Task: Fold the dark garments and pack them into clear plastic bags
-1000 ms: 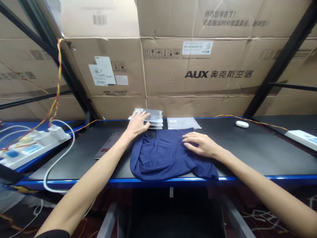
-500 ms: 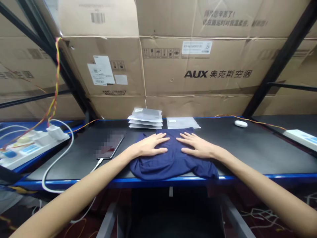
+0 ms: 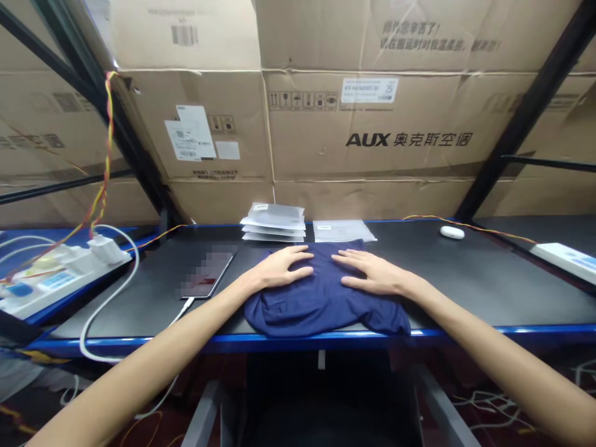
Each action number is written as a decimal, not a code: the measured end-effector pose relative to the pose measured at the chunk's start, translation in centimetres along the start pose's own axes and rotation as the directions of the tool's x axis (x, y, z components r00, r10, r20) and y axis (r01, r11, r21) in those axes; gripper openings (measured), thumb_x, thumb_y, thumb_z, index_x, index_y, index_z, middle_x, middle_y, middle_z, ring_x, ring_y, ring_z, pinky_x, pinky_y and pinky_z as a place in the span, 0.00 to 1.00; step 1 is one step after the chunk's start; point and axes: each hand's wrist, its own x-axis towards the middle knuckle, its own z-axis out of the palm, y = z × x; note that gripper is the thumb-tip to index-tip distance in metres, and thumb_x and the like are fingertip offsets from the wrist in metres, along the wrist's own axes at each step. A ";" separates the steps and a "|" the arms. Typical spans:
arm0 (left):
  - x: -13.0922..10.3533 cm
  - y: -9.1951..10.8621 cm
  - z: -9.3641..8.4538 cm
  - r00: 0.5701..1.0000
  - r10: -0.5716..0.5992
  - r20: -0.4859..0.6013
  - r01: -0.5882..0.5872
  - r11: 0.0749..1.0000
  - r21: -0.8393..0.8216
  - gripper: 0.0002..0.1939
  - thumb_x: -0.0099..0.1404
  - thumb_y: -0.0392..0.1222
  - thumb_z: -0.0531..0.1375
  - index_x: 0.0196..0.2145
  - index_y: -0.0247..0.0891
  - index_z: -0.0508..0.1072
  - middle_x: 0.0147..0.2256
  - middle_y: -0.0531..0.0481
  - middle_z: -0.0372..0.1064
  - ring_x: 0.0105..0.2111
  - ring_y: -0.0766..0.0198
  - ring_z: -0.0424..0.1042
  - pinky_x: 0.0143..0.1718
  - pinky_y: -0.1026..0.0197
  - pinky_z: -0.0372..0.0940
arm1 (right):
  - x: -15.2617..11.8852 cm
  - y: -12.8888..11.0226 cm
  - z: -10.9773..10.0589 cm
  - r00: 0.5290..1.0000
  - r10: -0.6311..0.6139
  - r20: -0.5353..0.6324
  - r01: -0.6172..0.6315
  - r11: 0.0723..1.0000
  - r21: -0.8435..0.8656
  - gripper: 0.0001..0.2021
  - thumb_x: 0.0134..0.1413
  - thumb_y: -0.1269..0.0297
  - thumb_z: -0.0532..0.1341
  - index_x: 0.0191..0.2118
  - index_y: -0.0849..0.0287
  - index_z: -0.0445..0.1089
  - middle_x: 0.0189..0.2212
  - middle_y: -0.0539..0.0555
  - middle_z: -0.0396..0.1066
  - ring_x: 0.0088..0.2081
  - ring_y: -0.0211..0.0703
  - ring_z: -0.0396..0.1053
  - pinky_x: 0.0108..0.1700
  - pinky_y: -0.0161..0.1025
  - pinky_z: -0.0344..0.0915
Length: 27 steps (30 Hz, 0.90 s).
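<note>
Resting both hands on the navy cloth [image 3: 321, 304], palms down, left hand [image 3: 282, 267] and right hand [image 3: 372, 273] apart with a strip of fabric between them; fingers extended, neither gripping. Cloth lies rumpled at the front edge of the black tabletop [image 3: 475, 285], centred before me.

Handling estimate: light, soft, limp, not fragile; probably slides and creases easily. Best hold likely at the two far corners, or pinched at the side edges.

Beyond it: a stack of frosted pouches [image 3: 274, 218], a single pouch [image 3: 344, 231] beside that, a white case [image 3: 452, 233] off to the right; phone [image 3: 202, 282] on the left, cable plugged in.

Unclear: palms and the fabric under them are hidden; garment type and layer count cannot be told; phone screen pixelated; pouch labels too small to read; forearms cut off by the frame.
</note>
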 end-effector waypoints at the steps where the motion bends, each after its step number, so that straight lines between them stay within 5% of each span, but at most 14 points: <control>1: 0.2 -0.4 -0.1 0.997 -0.023 -0.072 0.024 1.000 0.012 0.28 0.71 0.59 0.53 0.60 0.42 0.70 0.65 0.43 0.59 0.64 0.53 0.60 0.65 0.52 0.55 | 0.2 0.3 -0.1 0.999 -0.017 -0.048 0.017 1.000 -0.005 0.31 0.64 0.43 0.55 0.68 0.50 0.58 0.67 0.56 0.58 0.67 0.56 0.54 0.67 0.55 0.53; 4: 0.9 -1.9 -0.5 0.965 -0.083 -0.250 0.093 0.995 0.031 0.24 0.71 0.54 0.53 0.56 0.37 0.73 0.55 0.42 0.71 0.54 0.53 0.70 0.58 0.53 0.63 | 1.2 1.8 -0.3 0.975 -0.057 -0.215 0.044 0.997 -0.067 0.23 0.68 0.52 0.52 0.60 0.56 0.70 0.56 0.60 0.71 0.58 0.53 0.67 0.61 0.51 0.63; 8: 2.1 -3.6 -0.6 0.953 -0.167 -0.253 0.184 0.982 0.042 0.21 0.70 0.52 0.54 0.50 0.37 0.77 0.41 0.44 0.77 0.41 0.54 0.75 0.46 0.55 0.68 | 2.6 4.4 -0.8 0.924 0.002 -0.382 -0.087 0.975 -0.206 0.17 0.67 0.60 0.52 0.50 0.61 0.75 0.44 0.62 0.75 0.47 0.53 0.72 0.54 0.48 0.68; 12: 2.9 -4.1 -0.1 0.951 -0.202 -0.235 0.220 0.974 0.053 0.18 0.65 0.52 0.59 0.44 0.39 0.79 0.36 0.46 0.76 0.35 0.56 0.73 0.39 0.58 0.67 | 3.1 5.8 -0.8 0.945 0.052 -0.323 -0.151 0.945 -0.289 0.14 0.63 0.62 0.57 0.48 0.59 0.76 0.43 0.62 0.73 0.45 0.54 0.71 0.49 0.48 0.69; 17: 3.0 -4.0 0.3 0.941 -0.222 -0.256 0.196 0.973 -0.121 0.12 0.60 0.47 0.62 0.39 0.39 0.77 0.36 0.49 0.76 0.36 0.58 0.73 0.40 0.58 0.67 | 3.2 5.7 -0.4 0.953 -0.002 -0.303 -0.091 0.952 -0.292 0.08 0.61 0.65 0.59 0.38 0.58 0.76 0.41 0.60 0.72 0.43 0.51 0.70 0.48 0.45 0.69; 23: 2.7 -3.1 -0.2 0.942 -0.131 -0.309 0.054 0.967 -0.247 0.09 0.59 0.40 0.57 0.37 0.37 0.74 0.35 0.50 0.75 0.37 0.60 0.74 0.41 0.59 0.68 | 3.4 5.8 -0.5 0.943 0.000 -0.333 -0.087 0.965 -0.247 0.19 0.57 0.65 0.60 0.54 0.61 0.71 0.45 0.61 0.74 0.48 0.55 0.69 0.52 0.49 0.67; 27: 2.5 -2.3 -1.0 0.930 -0.142 -0.340 0.034 0.952 -0.305 0.12 0.60 0.40 0.56 0.39 0.38 0.76 0.39 0.49 0.77 0.38 0.60 0.75 0.40 0.60 0.68 | 3.4 5.8 -0.9 0.941 0.036 -0.336 -0.126 0.960 -0.250 0.17 0.54 0.66 0.59 0.49 0.60 0.75 0.40 0.60 0.76 0.45 0.56 0.69 0.48 0.50 0.68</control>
